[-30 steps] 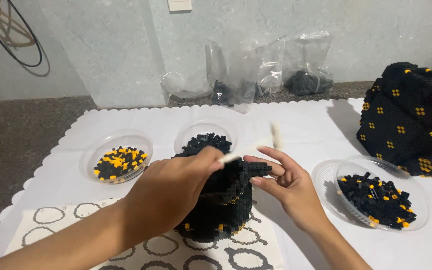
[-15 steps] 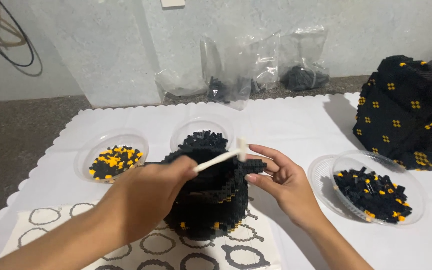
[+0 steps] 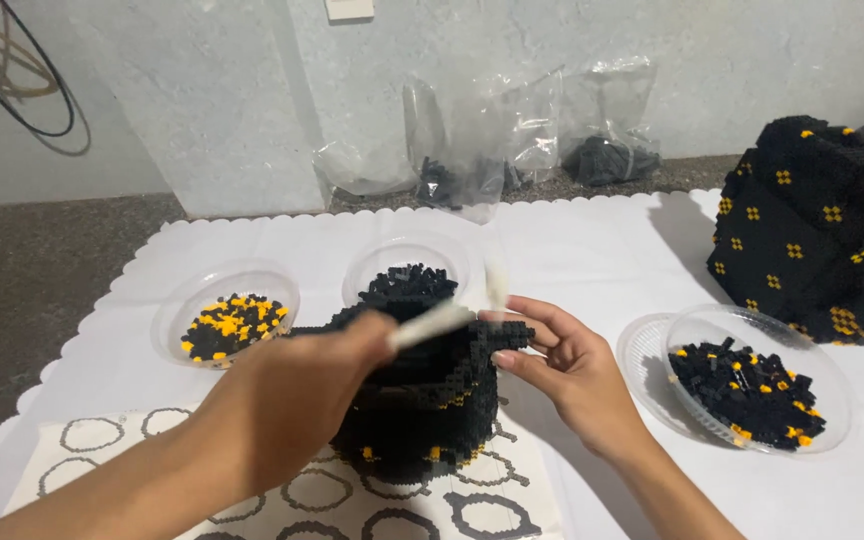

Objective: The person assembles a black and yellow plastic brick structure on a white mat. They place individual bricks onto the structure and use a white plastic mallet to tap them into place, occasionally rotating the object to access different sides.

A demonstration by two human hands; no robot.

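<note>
A black brick-built model (image 3: pixel 422 405) with a few yellow bricks stands on a printed sheet in front of me. My left hand (image 3: pixel 292 400) grips a white stick-like tool (image 3: pixel 432 325), which is blurred over the model's top edge. My right hand (image 3: pixel 562 365) rests against the model's right upper rim, with fingertips pinched on the top row of bricks. The model's left side is hidden behind my left hand.
Three clear bowls of small bricks: black and yellow at the left (image 3: pixel 227 320), black behind the model (image 3: pixel 407 275), mostly black at the right (image 3: pixel 752 385). A large black and yellow brick build (image 3: pixel 822 230) stands far right. Plastic bags (image 3: pixel 512 135) lie by the wall.
The white tool swung from upright near my right hand down to lie across the model's top. My left hand shifted slightly right; my right hand stayed on the rim.
</note>
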